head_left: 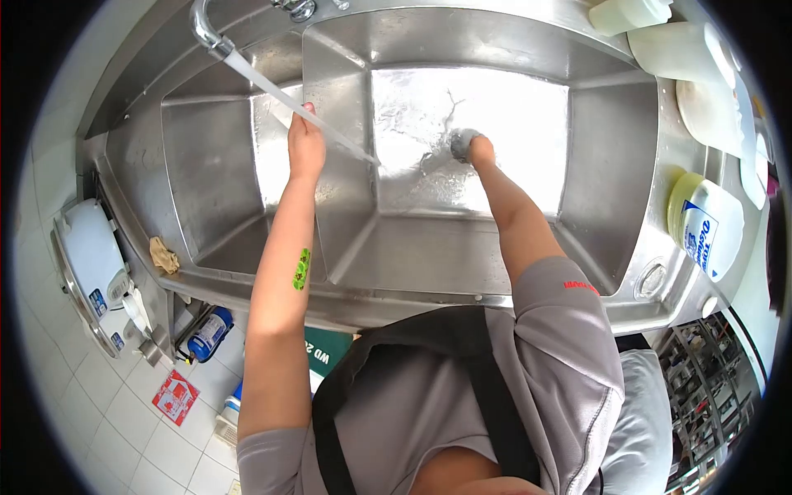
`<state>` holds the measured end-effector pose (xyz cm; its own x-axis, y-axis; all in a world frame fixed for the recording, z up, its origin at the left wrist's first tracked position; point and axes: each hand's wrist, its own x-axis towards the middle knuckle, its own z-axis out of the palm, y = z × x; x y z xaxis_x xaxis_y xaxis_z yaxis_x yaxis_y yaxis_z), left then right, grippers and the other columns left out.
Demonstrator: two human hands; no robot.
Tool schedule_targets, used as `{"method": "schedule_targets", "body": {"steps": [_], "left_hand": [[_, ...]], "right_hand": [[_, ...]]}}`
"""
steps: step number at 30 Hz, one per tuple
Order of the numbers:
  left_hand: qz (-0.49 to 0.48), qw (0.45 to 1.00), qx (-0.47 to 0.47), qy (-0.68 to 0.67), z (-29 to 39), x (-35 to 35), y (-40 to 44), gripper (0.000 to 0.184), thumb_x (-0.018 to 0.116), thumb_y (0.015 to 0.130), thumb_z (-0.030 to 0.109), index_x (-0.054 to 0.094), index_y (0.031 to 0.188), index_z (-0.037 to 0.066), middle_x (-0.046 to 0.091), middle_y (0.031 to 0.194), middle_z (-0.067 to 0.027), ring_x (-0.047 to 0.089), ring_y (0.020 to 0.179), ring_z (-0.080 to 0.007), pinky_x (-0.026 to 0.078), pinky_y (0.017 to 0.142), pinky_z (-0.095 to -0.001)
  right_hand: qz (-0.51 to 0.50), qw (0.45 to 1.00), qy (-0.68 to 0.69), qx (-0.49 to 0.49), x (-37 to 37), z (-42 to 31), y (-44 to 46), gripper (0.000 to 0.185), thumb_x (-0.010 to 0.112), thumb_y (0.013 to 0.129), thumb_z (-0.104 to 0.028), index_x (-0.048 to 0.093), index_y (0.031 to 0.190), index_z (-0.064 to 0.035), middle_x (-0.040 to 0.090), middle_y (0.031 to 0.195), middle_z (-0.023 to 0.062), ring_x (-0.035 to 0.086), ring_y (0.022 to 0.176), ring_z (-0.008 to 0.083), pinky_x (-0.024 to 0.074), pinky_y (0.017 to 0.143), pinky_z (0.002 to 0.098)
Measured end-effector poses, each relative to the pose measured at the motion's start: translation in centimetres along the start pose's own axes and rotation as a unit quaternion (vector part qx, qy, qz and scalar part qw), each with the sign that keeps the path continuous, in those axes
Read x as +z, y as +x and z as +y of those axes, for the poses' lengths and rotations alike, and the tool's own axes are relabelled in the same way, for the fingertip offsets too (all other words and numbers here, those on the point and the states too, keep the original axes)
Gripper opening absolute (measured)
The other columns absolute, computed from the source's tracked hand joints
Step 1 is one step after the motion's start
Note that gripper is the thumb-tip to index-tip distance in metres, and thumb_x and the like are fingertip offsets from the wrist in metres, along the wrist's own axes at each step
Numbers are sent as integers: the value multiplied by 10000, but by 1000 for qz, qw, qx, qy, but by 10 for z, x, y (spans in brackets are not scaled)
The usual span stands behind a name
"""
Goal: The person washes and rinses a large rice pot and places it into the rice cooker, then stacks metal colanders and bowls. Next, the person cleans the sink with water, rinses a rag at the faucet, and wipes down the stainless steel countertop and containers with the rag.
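Observation:
My right hand [482,153] reaches down into the large sink basin [606,157] and grips a round grey scrubber [464,144], which looks like a steel-wool scourer. It is low over the bright, wet basin floor; whether it touches the floor is unclear. Over by the divider [340,136] between the two basins is my left hand [306,148], its fingers partly hidden but seemingly extended, with nothing visible in them. A stream of water [285,95] runs from the tap [213,41], passes beside the left fingers and lands in the large basin.
A disinfectant jug [704,224] and several pale plastic containers [685,56] line the right rim. A crumpled brown cloth [163,256] lies on the left front edge. Below left are a white-lidded bin [89,239] and a blue canister [209,333]. Metal racks [709,388] stand lower right.

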<state>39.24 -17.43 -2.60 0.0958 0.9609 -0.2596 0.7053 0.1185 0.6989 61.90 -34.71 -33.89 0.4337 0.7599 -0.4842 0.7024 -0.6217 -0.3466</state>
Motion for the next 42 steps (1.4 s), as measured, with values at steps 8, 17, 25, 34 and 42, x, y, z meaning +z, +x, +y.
{"method": "schedule_targets", "body": {"steps": [8,17,25,34,42], "left_hand": [[-10,999,-10,36,-7,0,7,521,298,894,387,431,1091,-76,506,1013,-242,474,956,-331,339,852,-335],[33,999,32,21,-4,5,3,501,296,896,386,465,981,-78,512,897,-230,468,832,-301,353,801,-327],[27,999,24,13,-5,6,5,489,297,898,381,467,964,-73,511,842,-207,456,783,-281,362,775,-321],[30,998,28,43,-14,8,6,476,304,899,372,463,980,-69,517,865,-204,465,803,-271,363,778,-323],[38,997,61,3,-27,9,9,465,340,897,345,480,1029,-78,528,969,-202,471,905,-251,346,820,-315]], "right_hand": [[10,996,44,82,28,-12,0,240,479,701,-86,544,915,0,552,972,189,506,965,302,407,826,343],[-17,990,134,29,25,-8,-6,390,453,718,-64,392,1094,19,476,1099,220,439,1049,349,342,895,410],[-62,997,44,-11,12,-1,-6,555,506,726,-106,273,1222,-14,400,1182,204,422,1060,364,345,894,423],[-50,997,-46,-44,6,-3,-18,327,410,777,-122,413,1091,-30,510,1068,176,457,1035,301,336,882,407],[101,991,32,85,-47,39,-44,301,506,702,-141,535,994,-74,459,1135,116,404,1073,291,333,893,365]]}}
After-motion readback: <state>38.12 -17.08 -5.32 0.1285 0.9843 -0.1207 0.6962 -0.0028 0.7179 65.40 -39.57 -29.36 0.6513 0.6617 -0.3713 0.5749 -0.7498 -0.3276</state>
